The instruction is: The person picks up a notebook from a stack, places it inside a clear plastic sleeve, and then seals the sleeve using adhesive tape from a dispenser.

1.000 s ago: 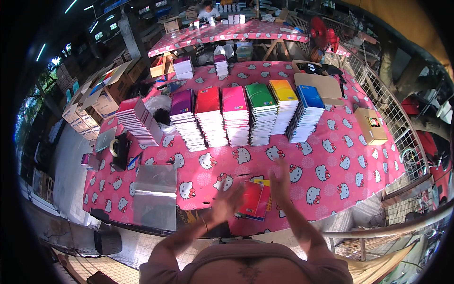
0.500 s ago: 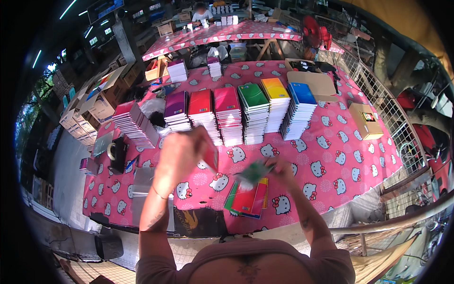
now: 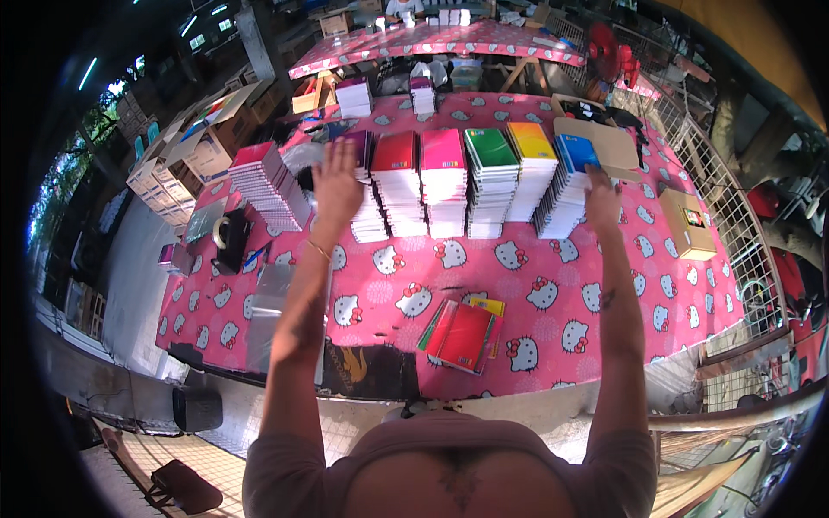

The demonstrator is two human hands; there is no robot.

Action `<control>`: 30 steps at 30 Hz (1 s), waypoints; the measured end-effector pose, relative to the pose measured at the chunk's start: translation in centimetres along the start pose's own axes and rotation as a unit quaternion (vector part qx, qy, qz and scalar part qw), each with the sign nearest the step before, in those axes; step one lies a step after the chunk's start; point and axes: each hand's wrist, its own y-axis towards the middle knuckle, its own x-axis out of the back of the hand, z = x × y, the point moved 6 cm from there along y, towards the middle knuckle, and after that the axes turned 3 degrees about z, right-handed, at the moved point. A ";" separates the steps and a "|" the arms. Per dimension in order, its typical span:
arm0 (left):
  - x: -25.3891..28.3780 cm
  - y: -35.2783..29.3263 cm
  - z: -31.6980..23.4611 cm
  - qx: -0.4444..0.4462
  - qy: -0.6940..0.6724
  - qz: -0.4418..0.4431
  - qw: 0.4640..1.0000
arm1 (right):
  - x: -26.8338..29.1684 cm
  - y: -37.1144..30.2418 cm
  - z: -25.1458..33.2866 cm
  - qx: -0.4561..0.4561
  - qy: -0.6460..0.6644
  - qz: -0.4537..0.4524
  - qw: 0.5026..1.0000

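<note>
A row of spiral notebook stacks stands across the table: purple, red, pink, green, yellow and blue. My left hand is raised at the purple stack, its fingers spread and nothing in it; it hides part of that stack. At the row's right end, my right hand has its fingers bent over the right edge of the top blue notebook; the thumb is hidden. Close to me lies a fanned pile of notebooks, with a red notebook on top.
A tall leaning stack of reddish notebooks stands left, beside a black tape dispenser. Clear plastic sheets lie at the near left. A cardboard box sits at the right. Behind is another table with a person.
Both hands have moved away from me to the stacks. The red notebook from my left hand and the green one from my right have left my hands; the near pile now has red on top.
</note>
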 end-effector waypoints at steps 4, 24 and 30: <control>0.3 -4.1 8.4 -0.036 0.047 0.106 0.993 | 4.9 -1.8 6.7 0.076 0.135 -0.067 0.986; -8.3 -31.9 -11.9 0.264 -0.512 0.414 0.704 | -3.3 -31.0 23.0 -0.448 0.606 0.407 0.516; -6.3 -36.3 -8.2 0.273 -0.669 0.363 0.589 | -3.1 -30.1 28.7 -0.408 0.713 0.394 0.413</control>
